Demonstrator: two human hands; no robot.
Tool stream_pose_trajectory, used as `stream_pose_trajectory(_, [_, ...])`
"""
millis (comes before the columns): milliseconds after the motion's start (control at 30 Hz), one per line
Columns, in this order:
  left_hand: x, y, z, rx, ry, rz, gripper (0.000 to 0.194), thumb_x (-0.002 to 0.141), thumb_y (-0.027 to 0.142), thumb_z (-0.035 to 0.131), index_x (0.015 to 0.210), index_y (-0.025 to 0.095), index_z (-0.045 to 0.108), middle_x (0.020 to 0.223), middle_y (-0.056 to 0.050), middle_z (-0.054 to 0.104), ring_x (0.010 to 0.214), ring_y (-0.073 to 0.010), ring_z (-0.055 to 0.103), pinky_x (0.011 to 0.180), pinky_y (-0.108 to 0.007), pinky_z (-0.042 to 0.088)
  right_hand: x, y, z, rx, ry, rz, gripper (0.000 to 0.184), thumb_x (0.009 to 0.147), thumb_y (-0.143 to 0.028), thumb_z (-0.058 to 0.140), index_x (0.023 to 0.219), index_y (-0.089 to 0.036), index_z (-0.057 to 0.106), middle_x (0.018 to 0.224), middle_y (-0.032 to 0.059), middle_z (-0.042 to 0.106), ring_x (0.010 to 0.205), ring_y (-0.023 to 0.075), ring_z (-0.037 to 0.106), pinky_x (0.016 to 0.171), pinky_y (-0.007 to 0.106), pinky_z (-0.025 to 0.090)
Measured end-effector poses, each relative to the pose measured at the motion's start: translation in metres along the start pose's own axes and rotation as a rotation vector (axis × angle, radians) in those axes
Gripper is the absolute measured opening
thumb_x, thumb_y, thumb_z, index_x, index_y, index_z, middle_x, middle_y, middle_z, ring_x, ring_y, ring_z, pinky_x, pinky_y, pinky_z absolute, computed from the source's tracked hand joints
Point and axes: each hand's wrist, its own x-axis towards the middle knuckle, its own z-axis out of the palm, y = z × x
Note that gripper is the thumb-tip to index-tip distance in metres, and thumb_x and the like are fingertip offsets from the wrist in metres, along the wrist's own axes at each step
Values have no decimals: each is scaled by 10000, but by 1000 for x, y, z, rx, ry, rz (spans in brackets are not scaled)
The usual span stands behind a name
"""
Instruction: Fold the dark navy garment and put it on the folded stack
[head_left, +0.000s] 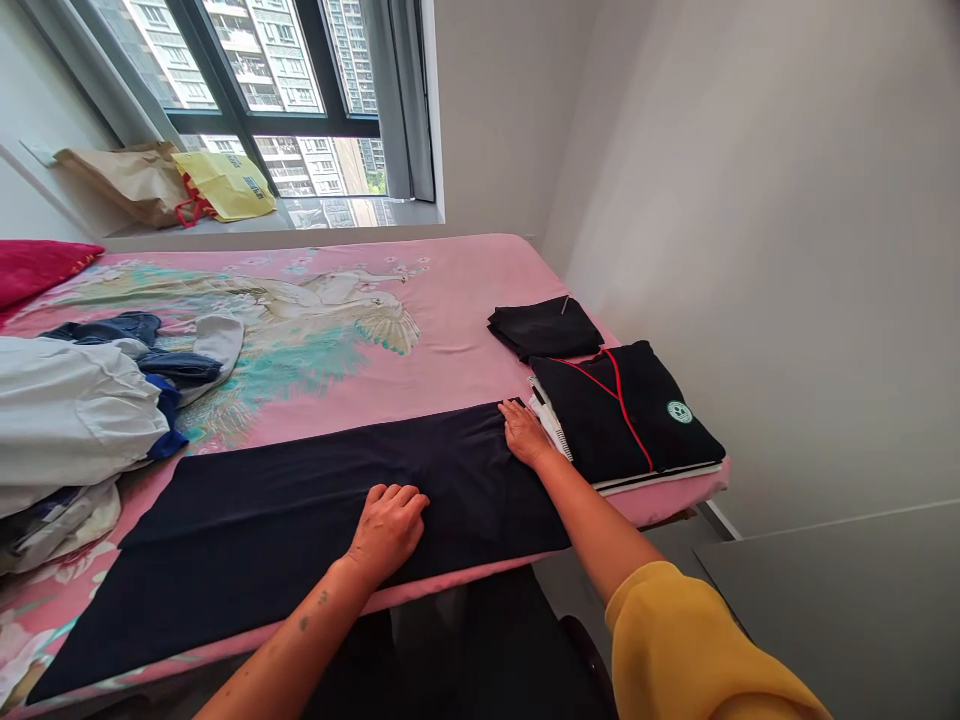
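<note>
A long dark navy garment (315, 510) lies flat across a pink bedspread (450, 300), with one end running down to the lower left. My left hand (386, 530) presses palm-down on its middle, fingers spread a little. My right hand (525, 432) rests flat on the garment's far end, next to a folded black jacket with red piping and a round green badge (622, 410). That jacket sits on a stack with white edges (547, 420). A smaller folded black cloth (546, 328) lies behind it.
A heap of white and blue clothes (75, 415) and denim (142, 345) lies at the bed's left, near a red cushion (37, 270). A grey wall (750, 250) runs along the right. Paper and yellow bags (169, 185) sit on the window ledge.
</note>
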Motion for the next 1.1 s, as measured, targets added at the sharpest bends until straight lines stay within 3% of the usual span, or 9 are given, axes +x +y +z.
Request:
stream_pose_trajectory(200, [0,-2,3,-7,34,-6,177,804,94,458,854,199,593,857,-32,623,797,-188,538,774,-358,348,1,3,4,13,21,5,485,875,-157,356,1353,-141,438,1440,50,397,1345,176,308,1134,341,174])
stream_pose_trajectory(400, [-10,-11,4,11,61,56,188,813,88,457,847,211,596,857,-28,608,788,-178,523,794,-360,358,1,5,7,29,28,2,471,902,-258,366,1354,-145,436,1438,52,399,1349,195,299,1135,359,170])
stream_pose_trajectory(533, [-13,-12,-2,-21,61,45,220,785,70,464,867,216,606,899,-38,598,838,-190,530,809,-373,371,2,5,7,40,31,3,469,899,-236,362,1353,-148,437,1438,49,399,1351,191,295,1134,360,168])
stream_pose_trajectory(700, [1,29,-8,-210,58,130,273,772,134,495,1019,210,583,1088,-80,565,1029,-227,504,926,-397,368,2,6,6,49,37,7,468,894,-229,370,1349,-145,442,1440,54,397,1348,192,300,1133,361,170])
stream_pose_trajectory(867, [20,74,10,-312,-10,174,342,731,77,467,1029,214,560,1078,-80,566,1018,-234,505,890,-390,393,3,6,7,47,44,2,471,890,-225,379,1350,-142,440,1439,57,397,1345,193,303,1131,360,170])
stream_pose_trajectory(1000, [23,79,17,-447,15,65,157,785,104,431,865,197,529,859,-48,576,825,-187,530,772,-350,410,3,6,8,50,46,4,468,892,-234,377,1348,-147,444,1436,54,402,1345,196,304,1132,362,170])
stream_pose_trajectory(1100, [21,76,14,-492,5,78,131,798,150,457,906,192,516,888,-52,576,826,-182,535,759,-340,409,3,6,7,59,44,6,468,895,-237,373,1350,-153,442,1440,55,396,1350,189,292,1133,364,168])
